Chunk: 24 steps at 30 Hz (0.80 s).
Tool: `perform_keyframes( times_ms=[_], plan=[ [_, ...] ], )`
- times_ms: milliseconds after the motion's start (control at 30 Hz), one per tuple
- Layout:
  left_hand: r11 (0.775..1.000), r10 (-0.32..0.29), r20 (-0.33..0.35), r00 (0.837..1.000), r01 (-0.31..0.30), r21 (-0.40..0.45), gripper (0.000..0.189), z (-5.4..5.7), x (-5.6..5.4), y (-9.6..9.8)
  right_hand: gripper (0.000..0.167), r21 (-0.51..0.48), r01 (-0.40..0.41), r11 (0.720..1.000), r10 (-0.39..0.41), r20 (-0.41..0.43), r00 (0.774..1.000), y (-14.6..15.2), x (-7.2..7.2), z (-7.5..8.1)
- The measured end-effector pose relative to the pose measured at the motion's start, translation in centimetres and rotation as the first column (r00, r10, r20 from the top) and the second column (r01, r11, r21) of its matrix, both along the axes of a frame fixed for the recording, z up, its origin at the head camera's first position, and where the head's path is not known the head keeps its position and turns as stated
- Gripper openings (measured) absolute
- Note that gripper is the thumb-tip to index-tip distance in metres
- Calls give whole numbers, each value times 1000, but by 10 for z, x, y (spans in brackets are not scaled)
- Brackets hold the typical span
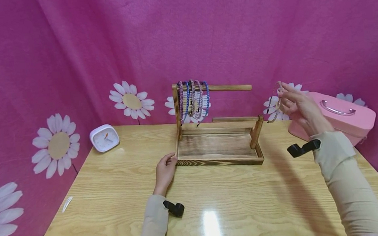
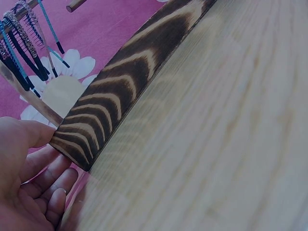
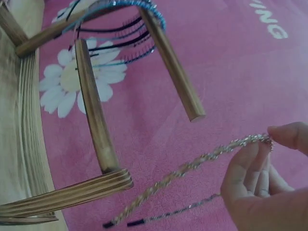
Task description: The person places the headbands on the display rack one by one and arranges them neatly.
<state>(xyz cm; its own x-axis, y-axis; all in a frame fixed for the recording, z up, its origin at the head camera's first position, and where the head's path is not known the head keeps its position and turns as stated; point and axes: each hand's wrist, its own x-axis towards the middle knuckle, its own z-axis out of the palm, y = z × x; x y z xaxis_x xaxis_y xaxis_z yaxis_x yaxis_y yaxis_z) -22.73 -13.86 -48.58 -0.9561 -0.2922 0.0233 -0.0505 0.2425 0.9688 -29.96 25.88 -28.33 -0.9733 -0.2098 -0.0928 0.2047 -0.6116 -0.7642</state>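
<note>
At the front left corner of a wooden display stand [image 1: 219, 162], my left hand [image 1: 165, 171] pinches the tray's edge between thumb and fingers. Several beaded headbands, among them a blue one [image 1: 208, 98], hang near the left end of the stand's upper bar [image 1: 234, 87]. My right hand [image 1: 303, 111] is raised to the right of the stand. Its thumb and fingertips pinch a glittery beaded headband [image 3: 183, 167] at the top of its curve, with both dark-tipped ends hanging down. That headband is apart from both bars; the lower bar [image 1: 235, 119] carries nothing.
A white clock [image 1: 104, 138] stands at the back left. Near the left edge lies a small white hair clip [image 1: 67, 204]. A pink case [image 1: 348, 114] with a metal handle sits behind my right wrist. Magenta cloth [image 1: 209, 31] with daisies backs the table.
</note>
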Motion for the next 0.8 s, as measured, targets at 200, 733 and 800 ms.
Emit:
perform_keyframes(
  times_ms=[200, 733, 800],
  plan=[
    [1000, -2, -10, 1000, 2, 7, 30, 0, -1, 1, 30, 47, 54, 997, -51, -68, 996, -17, -18, 10],
    [1000, -18, -2, 1000, 17, -13, 32, 2, 1, 0, 73, 156, 89, 984, -75, -96, 993, -82, -33, 21],
    [1000, -17, -3, 1000, 17, -11, 32, 2, 1, 0, 72, 171, 87, 981, -71, -99, 993, -93, -33, 21]
  ],
)
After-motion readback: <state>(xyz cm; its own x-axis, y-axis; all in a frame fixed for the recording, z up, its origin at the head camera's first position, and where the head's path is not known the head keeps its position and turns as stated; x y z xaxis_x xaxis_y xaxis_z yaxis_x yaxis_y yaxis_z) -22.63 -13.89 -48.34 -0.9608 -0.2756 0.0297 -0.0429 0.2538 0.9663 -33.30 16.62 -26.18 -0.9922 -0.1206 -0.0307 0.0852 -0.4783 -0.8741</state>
